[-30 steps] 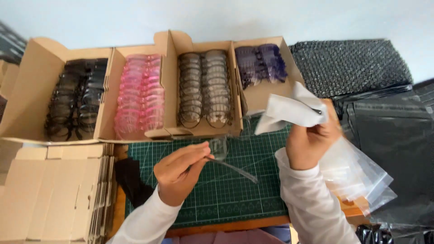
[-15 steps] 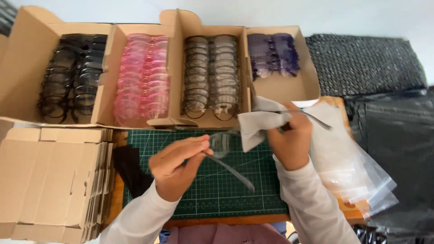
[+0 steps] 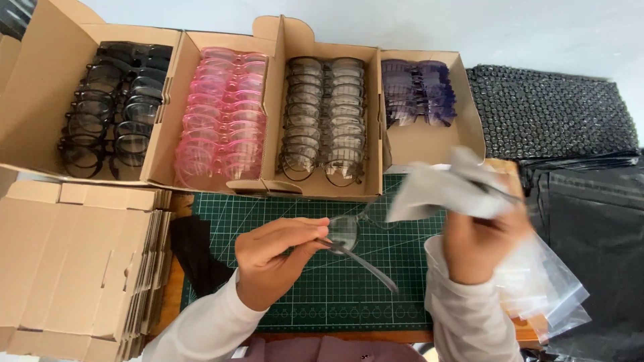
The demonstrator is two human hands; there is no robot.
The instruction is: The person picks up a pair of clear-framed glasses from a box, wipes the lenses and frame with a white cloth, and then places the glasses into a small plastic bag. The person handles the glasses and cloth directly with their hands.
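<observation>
Over green mat (image 3: 282, 228), left hand (image 3: 275, 258) pinches glasses (image 3: 352, 234).

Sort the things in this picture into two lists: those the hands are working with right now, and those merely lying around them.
In use:
left hand
clear-framed glasses, held by the left hand
right hand
grey cloth, held by the right hand

Lying about:
black glasses
pink glasses
grey glasses
purple glasses
flat cardboard boxes
clear zip bags
green cutting mat
</observation>
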